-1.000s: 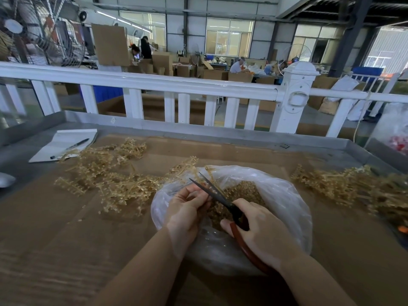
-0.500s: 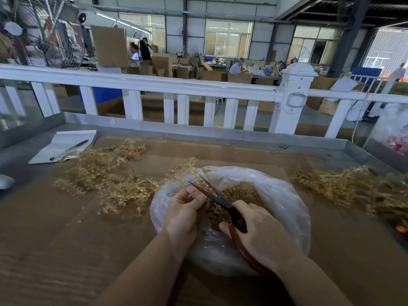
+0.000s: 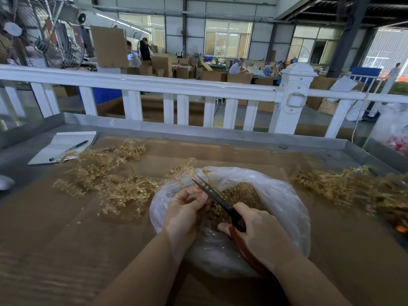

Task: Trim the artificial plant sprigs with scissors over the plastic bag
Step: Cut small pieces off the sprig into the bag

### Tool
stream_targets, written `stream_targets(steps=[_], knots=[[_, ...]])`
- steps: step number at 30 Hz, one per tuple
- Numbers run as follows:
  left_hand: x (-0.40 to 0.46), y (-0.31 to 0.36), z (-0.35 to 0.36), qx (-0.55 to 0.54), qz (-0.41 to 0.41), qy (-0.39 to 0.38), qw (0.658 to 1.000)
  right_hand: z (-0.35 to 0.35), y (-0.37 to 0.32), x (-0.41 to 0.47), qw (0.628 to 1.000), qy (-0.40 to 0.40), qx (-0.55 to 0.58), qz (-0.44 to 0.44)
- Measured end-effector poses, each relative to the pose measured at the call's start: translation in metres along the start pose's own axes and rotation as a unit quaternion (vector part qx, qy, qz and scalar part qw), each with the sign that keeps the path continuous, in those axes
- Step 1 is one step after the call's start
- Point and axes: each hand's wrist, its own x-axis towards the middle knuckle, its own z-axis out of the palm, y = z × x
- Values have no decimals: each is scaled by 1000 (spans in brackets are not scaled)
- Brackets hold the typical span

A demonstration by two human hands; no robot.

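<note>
A clear plastic bag [image 3: 284,208] lies open on the brown table, holding a heap of tan cut pieces [image 3: 245,195]. Over its mouth my right hand [image 3: 262,235] grips the red handles of dark-bladed scissors [image 3: 212,192], whose blades point up and to the left and are nearly together. My left hand [image 3: 187,210] pinches a tan plastic sprig [image 3: 215,212] right beside the blades; most of that sprig is hidden by my fingers. A pile of tan sprigs [image 3: 110,180] lies left of the bag and another pile [image 3: 344,186] lies to the right.
A white notepad [image 3: 64,146] with a pen [image 3: 68,150] sits at the table's far left. The table's raised metal rim [image 3: 198,131] runs along the back, with a white railing [image 3: 176,89] behind it. A filled clear bag [image 3: 395,131] stands at the far right.
The scissor blades have gone from spread apart to nearly together beside my left fingers. Both hands stay over the bag.
</note>
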Motion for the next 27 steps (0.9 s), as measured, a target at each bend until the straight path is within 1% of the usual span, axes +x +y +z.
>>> stream_targets(steps=[6, 10, 12, 15, 21, 27], knots=[[0, 1, -1, 11, -7, -13, 1000, 1, 2, -1, 1000, 12, -12, -5], [0, -1, -2, 51, -7, -35, 998, 3, -1, -1, 999, 20, -27, 1], [0, -1, -2, 56, -5, -35, 998, 3, -1, -1, 999, 21, -30, 3], [1, -1, -3, 55, -7, -37, 998, 3, -1, -1, 1000, 13, -14, 5], [1, -1, -6, 39, -30, -54, 997, 3, 0, -1, 999, 29, -9, -9], [4, 2, -8, 2, -41, -35, 999, 4, 2, -2, 999, 40, -26, -16]])
